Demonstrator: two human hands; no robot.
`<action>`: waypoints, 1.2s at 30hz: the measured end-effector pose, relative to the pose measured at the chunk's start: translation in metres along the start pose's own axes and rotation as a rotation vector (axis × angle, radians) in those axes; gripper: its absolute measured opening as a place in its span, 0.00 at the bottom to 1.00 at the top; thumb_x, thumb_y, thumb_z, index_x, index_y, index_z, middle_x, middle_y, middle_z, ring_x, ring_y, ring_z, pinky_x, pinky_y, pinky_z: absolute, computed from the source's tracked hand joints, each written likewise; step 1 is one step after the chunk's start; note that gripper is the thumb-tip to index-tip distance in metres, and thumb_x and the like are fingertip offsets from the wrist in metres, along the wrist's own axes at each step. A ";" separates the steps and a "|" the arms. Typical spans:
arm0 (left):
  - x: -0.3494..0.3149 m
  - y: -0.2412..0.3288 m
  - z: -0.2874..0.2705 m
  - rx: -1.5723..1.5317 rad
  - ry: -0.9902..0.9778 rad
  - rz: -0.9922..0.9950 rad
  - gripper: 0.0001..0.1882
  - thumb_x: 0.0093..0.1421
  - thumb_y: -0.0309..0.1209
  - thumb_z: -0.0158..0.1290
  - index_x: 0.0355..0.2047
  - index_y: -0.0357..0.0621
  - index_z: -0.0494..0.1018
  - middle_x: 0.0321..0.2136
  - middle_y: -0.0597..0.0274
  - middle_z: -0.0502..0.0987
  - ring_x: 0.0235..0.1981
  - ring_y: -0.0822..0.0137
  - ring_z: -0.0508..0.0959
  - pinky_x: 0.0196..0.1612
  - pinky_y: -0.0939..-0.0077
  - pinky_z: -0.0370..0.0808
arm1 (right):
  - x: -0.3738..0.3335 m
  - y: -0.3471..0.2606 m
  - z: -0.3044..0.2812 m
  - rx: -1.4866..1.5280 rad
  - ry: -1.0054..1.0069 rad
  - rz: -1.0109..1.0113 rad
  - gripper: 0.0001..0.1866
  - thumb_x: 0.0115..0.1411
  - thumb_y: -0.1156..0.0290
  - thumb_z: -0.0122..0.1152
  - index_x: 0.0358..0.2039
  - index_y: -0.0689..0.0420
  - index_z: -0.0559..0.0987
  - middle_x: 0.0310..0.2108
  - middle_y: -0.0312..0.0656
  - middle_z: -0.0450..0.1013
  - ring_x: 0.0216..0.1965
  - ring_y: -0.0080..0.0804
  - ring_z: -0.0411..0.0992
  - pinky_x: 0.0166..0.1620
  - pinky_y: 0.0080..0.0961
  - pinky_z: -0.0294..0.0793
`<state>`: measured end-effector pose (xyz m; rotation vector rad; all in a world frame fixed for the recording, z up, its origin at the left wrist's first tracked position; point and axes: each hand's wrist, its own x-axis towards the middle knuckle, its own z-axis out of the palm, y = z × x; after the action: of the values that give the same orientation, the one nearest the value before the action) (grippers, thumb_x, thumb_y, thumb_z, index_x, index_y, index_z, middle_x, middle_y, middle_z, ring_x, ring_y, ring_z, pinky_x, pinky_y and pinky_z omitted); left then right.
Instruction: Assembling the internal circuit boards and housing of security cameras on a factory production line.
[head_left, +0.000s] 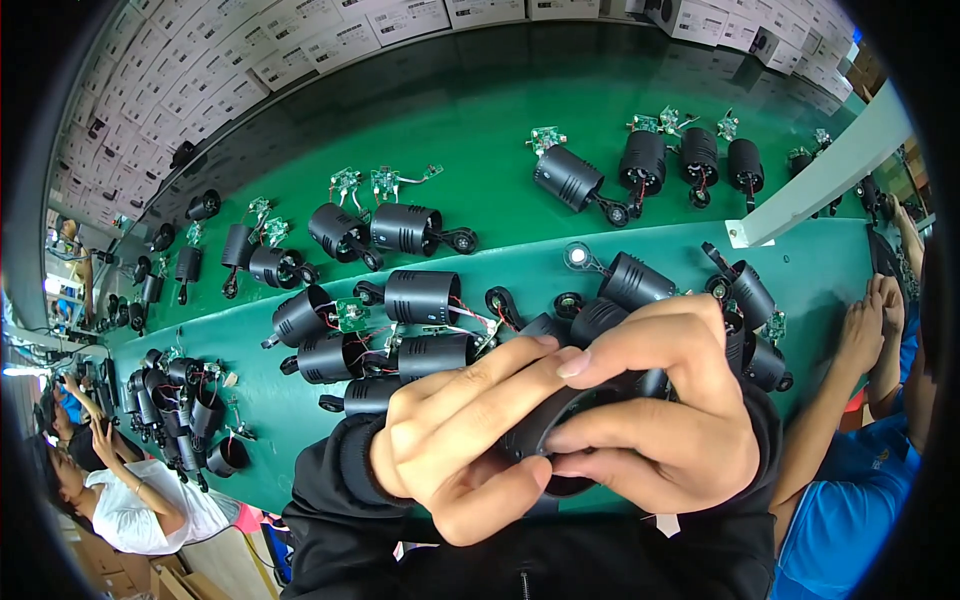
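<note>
Close in front of my chest, both hands are closed around a black cylindrical plastic housing (532, 422) whose open rim is partly in sight. My left hand (455, 430) grips its left side, with the thumb at the lower rim. From the right, my right hand (675, 415) holds the other side, its fingertips reaching into or over the opening. What those fingertips touch inside is hidden. Just beyond my hands lie more black slotted housings, such as one (422, 297) with thin wires and another (640, 280) beside a small round part (578, 256).
A raised green shelf (470, 130) carries housings with green circuit boards (547, 139) wired to them. More housings (180, 410) are heaped at the left. A pale metal post (820, 165) slants at the right. Co-workers sit on both sides; white boxes (330, 45) line the back.
</note>
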<state>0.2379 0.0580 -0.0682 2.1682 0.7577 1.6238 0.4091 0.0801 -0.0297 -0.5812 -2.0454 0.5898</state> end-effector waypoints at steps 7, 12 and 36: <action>0.008 -0.007 0.000 0.259 0.001 0.261 0.06 0.41 0.22 0.51 0.18 0.43 0.64 0.30 0.33 0.75 0.26 0.48 0.78 0.11 0.80 0.69 | -0.007 0.005 0.006 -0.202 0.020 -0.102 0.06 0.44 0.68 0.66 0.21 0.53 0.79 0.40 0.39 0.70 0.35 0.33 0.64 0.43 0.31 0.64; 0.009 -0.001 0.001 0.283 0.041 0.220 0.06 0.40 0.22 0.51 0.19 0.43 0.65 0.30 0.33 0.75 0.26 0.47 0.78 0.12 0.80 0.69 | -0.011 -0.001 0.010 -0.399 0.098 -0.220 0.07 0.44 0.67 0.66 0.20 0.53 0.77 0.40 0.40 0.70 0.35 0.33 0.64 0.44 0.32 0.65; 0.006 0.000 -0.005 0.278 -0.043 0.217 0.12 0.36 0.21 0.47 0.25 0.48 0.66 0.35 0.41 0.77 0.28 0.55 0.80 0.18 0.82 0.71 | -0.001 0.015 0.010 0.745 -0.262 0.358 0.35 0.40 0.82 0.62 0.51 0.60 0.61 0.52 0.49 0.59 0.48 0.38 0.64 0.49 0.29 0.66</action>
<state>0.2341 0.0613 -0.0618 2.5505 0.8002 1.6493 0.4035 0.0891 -0.0437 -0.4251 -1.7671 1.6163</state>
